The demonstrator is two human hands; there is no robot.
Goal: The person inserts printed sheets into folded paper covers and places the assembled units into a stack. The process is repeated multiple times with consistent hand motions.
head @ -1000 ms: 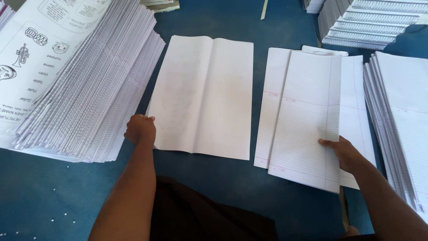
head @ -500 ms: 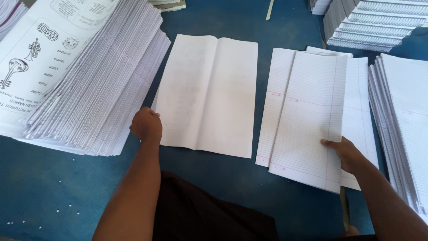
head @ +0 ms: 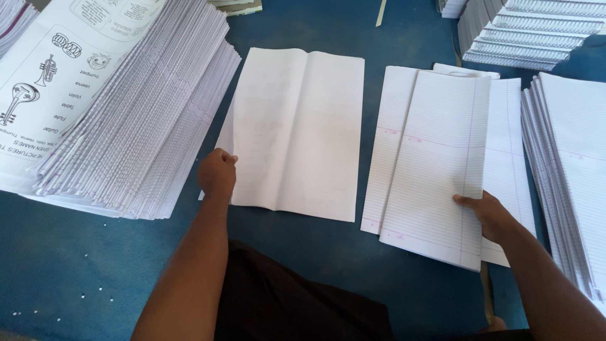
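Your left hand (head: 217, 173) sits at the nine o'clock edge of the plain folded sheet (head: 295, 132) in the middle of the blue table (head: 76, 265). Its fingers are curled over that left edge, lifting it slightly, probably so the edge comes free of the surface; whether they pinch one leaf or several I cannot tell. The sheet lies flat otherwise, its centre crease running from twelve to six.

Your right hand (head: 491, 215) grips the lined sheets (head: 435, 164) at their five o'clock corner, thumb on top and fingers hidden beneath. That corner hold seems to keep the top bundle squared while it rests askew over the wider ruled sheet (head: 508, 158) below it.

At nine o'clock of the plain sheet, just beside your left hand, a tall fanned stack of printed covers (head: 113, 107) shows line drawings of musical instruments. At three o'clock a stack of ruled pages (head: 568, 170) lies close to your right hand. At one o'clock, farther off, spiral-bound notebooks (head: 536, 31) are piled.
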